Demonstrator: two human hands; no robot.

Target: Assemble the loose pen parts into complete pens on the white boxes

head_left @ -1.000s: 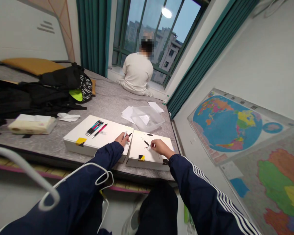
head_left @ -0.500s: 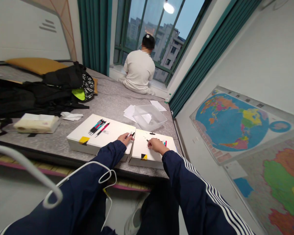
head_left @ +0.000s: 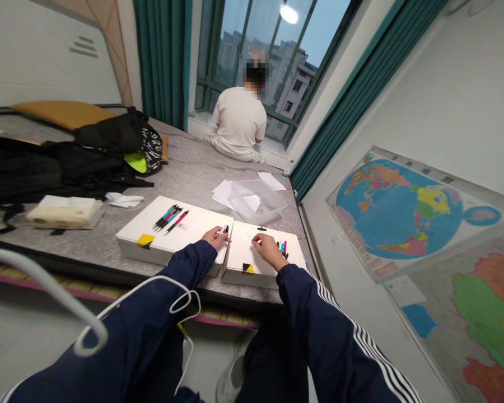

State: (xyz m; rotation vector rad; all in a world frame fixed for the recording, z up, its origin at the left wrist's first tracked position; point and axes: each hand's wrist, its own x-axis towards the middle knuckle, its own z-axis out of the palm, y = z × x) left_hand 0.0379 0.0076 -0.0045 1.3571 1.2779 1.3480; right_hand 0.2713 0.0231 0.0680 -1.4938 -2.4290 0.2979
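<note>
Nearby, a white cable (head_left: 185,296) loops over your left sleeve (head_left: 121,319). Beyond it, two white boxes lie side by side. Over the right box (head_left: 235,271), your right hand (head_left: 269,249) has its thumb and fingertips drawn close together; whether they pinch anything, you cannot tell. Just beside it lie coloured pieces (head_left: 284,247), and a black piece (head_left: 261,228) sits toward the far edge. Your left hand (head_left: 215,238), at the right end of the left box (head_left: 132,246), holds slim white and black parts (head_left: 223,230) in its fingers. Farther left on that box, pens (head_left: 168,219) lie grouped. Behind the boxes stands a clear tub (head_left: 269,210) by some papers (head_left: 221,191); farthest, a person (head_left: 240,120) sits facing the window (head_left: 229,50).
</note>
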